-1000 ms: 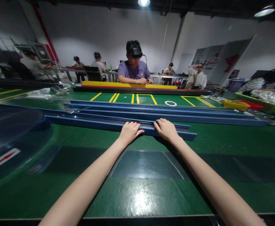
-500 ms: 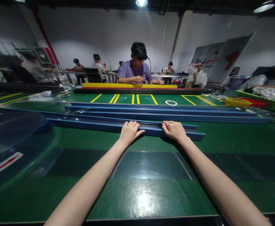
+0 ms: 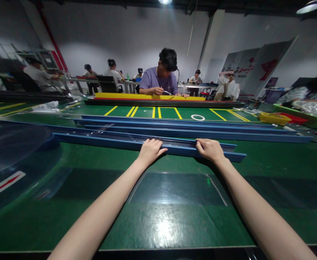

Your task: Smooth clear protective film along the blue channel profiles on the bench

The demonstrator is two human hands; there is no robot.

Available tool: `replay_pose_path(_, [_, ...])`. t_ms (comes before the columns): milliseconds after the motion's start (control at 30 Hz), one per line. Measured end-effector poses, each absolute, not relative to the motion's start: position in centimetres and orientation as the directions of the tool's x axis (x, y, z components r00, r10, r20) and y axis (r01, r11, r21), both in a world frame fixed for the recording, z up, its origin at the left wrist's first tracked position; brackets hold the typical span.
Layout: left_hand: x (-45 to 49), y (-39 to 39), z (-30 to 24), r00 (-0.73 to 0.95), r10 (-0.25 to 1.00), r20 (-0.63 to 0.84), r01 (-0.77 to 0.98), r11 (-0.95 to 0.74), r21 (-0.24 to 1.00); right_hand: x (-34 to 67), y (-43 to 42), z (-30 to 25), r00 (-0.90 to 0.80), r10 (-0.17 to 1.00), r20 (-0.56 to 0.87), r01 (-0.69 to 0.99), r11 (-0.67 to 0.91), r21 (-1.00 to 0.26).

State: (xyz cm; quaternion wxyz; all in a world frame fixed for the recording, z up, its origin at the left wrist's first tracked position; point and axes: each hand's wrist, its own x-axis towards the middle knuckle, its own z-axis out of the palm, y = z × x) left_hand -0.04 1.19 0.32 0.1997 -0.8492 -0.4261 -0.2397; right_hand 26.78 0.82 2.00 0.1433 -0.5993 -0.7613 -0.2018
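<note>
A long blue channel strip [image 3: 104, 142] lies across the green table [image 3: 269, 159] in front of me, its right end near the middle right. My left hand [image 3: 149, 151] rests on top of the strip with fingers curled over its far edge. My right hand [image 3: 210, 149] grips the same strip closer to its right end, fingers wrapped over the top. A clear film cover [image 3: 136, 136] seems to lie along the strip. A clear plastic sheet [image 3: 174, 187] lies flat on the table just under my forearms.
More long blue strips [image 3: 191, 130] lie parallel behind. A white ring [image 3: 197, 117] sits on the yellow-lined area. Yellow, red and black strips [image 3: 147, 98] lie before a seated person in purple. A rolled clear film [image 3: 14, 159] is at left; trays [image 3: 280, 118] at right.
My right hand has slid to the right along the blue strip, away from my left hand, which has stayed in place. The person opposite has leaned to the right.
</note>
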Motion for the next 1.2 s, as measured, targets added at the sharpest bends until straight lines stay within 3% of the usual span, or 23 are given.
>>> replay_pose_path(1200, [0.14, 1.56, 0.90, 0.503, 0.698, 0.509, 0.841, -0.532, -0.102, 26.57, 0.76, 2.00, -0.228, 0.828, 0.513, 0.974, 0.188, 0.129])
